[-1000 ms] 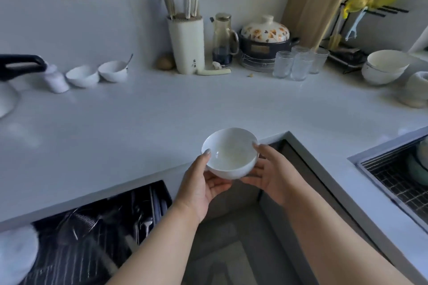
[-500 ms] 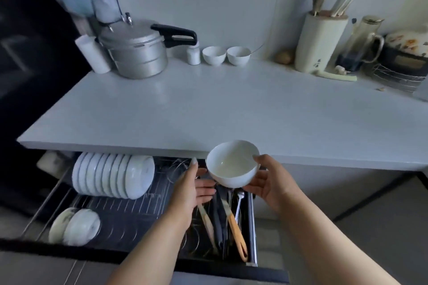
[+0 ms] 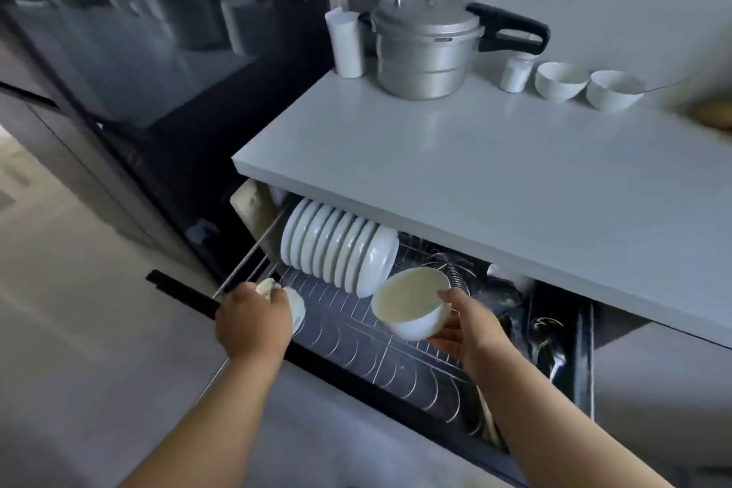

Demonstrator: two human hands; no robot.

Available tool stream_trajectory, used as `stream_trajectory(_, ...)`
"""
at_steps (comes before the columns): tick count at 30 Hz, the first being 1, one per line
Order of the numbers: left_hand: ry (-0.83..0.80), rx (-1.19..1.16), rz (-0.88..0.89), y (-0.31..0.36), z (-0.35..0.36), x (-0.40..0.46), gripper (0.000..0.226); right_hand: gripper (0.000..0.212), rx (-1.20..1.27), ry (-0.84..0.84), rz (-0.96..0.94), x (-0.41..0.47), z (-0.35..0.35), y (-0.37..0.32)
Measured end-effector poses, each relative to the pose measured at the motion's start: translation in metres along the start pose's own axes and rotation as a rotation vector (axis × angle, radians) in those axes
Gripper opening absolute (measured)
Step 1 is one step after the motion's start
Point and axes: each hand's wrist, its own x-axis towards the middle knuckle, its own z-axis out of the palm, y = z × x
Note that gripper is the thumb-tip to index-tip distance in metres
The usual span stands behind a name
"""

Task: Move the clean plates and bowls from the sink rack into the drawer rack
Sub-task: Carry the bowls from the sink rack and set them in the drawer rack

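White bench (image 3: 495, 186) fills the upper right, its front edge overhanging the open drawer. On it, at the back: an aluminium pressure cooker (image 3: 426, 48) with a black handle, a white cup, a small shaker, two small white bowls.

Drawer rack (image 3: 380, 345), chrome wire on a dark floor, is pulled out below the bench. Row of white plates (image 3: 336, 246) stands on edge in the rear slots, packed close, touching. Front slots are mostly bare wire loops. Utensil compartment sits at the right end; contents dark, hard to make out.

Right hand (image 3: 467, 325) holds a white bowl (image 3: 410, 303) over the middle of the rack, just in front of the plate row and clear of the wire, mouth tilted toward the camera. Fingers are curled under the base and far wall, thumb near the rim.

Left hand (image 3: 253, 319) is at the rack's front left corner, fingers closed over small white dishes (image 3: 295, 307) standing there. Whether it grips or merely steadies them, cannot tell for sure.

Handling, as judgement: glazed ceramic, stiff, moderately light, smooth and likely slippery, will chip if knocked against the plates or the wire. Best held as now, palm cupping the base with thumb over the rim, and lowered gently between loops.

No brand, label or legible writing anywhere; a small dark mark on the cooker lid is too blurred to read.
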Motion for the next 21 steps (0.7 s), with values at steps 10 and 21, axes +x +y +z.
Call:
stream_trajectory(10, -0.145, 0.317, -0.123, -0.039, 0.022, 0.059, 0.081, 0.034, -0.21, -0.009, 0.069, 0.059, 0.088, 0.033)
stream_trajectory(21, -0.049, 0.297, -0.027, -0.055, 0.04, 0.073, 0.08, 0.051, -0.588, 0.044, 0.169, 0.133, 0.163, 0.075)
